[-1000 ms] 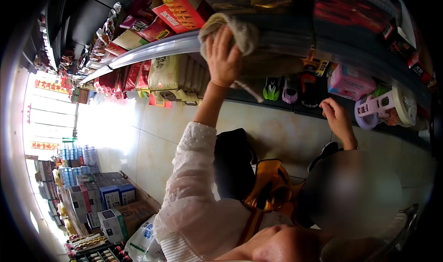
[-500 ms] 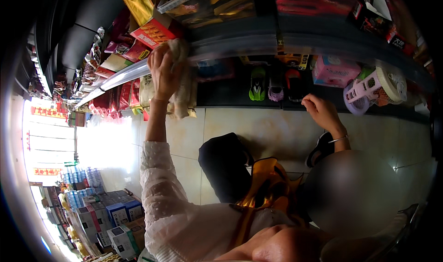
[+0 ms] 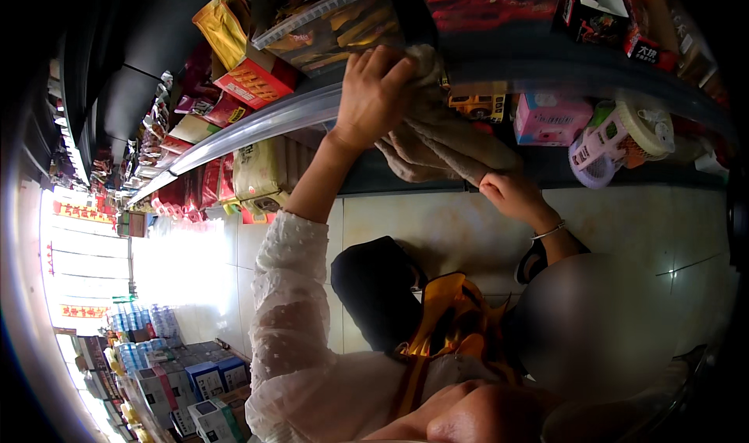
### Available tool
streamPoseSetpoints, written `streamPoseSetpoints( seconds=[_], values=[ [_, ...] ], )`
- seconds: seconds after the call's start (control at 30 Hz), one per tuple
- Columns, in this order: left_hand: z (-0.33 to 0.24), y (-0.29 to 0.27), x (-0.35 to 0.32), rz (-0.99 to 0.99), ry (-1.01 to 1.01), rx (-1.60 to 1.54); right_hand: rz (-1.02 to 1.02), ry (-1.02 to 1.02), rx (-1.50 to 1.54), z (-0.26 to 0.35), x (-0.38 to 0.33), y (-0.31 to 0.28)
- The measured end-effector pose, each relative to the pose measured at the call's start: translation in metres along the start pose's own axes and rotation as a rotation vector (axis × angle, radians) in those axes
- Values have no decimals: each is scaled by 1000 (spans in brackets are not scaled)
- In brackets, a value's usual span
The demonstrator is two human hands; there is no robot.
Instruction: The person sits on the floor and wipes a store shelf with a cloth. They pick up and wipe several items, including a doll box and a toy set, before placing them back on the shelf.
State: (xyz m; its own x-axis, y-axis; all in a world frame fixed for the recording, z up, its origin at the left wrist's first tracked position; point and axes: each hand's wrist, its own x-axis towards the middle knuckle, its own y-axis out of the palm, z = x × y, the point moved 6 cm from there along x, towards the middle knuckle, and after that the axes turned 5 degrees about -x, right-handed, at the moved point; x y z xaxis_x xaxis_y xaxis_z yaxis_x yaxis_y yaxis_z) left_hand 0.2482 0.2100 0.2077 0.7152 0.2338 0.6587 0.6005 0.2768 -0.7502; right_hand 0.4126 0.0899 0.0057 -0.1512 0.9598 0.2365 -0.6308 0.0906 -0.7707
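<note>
A greyish-beige cloth (image 3: 437, 142) lies bunched over the clear front strip of the shelf (image 3: 257, 120) and hangs below it. My left hand (image 3: 373, 96) is closed on its upper part, pressing it to the strip. Lower and to the right, my right hand (image 3: 515, 197) has curled fingers at the hanging end and appears to pinch it. The cloth covers the lower shelf where the toy cars stood; a bit of red shows past its edge. Beside it are a yellow toy package (image 3: 477, 103) and a pink box (image 3: 552, 118).
Above the strip stand a red carton (image 3: 257, 82), a clear bin of packets (image 3: 343, 33) and a black box (image 3: 589, 17). A white-and-lilac plastic basket (image 3: 616, 148) sits at the right below. Stacked cartons (image 3: 207, 377) stand at lower left. My knee (image 3: 370, 291) is bent over the tiled floor.
My left hand has slid the cloth rightward along the shelf strip. My right hand has moved slightly left and down, to the cloth's hanging end. The toy cars are now covered.
</note>
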Motion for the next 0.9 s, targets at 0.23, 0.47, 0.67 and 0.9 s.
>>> streamPoseSetpoints(
  seconds=[0.23, 0.47, 0.67, 0.9],
  values=[
    [-36, -14, -7, -283, -34, -185, 13, 150, 377, 16, 17, -17],
    [-109, 18, 19, 102, 135, -327, 41, 147, 1489, 18, 10, -26],
    [-60, -24, 59, -249, 144, -97, 50, 426, 1739, 10, 5, -23],
    [42, -30, 80, -440, -16, 464, -54, 497, 1765, -2, -11, -50]
  ],
)
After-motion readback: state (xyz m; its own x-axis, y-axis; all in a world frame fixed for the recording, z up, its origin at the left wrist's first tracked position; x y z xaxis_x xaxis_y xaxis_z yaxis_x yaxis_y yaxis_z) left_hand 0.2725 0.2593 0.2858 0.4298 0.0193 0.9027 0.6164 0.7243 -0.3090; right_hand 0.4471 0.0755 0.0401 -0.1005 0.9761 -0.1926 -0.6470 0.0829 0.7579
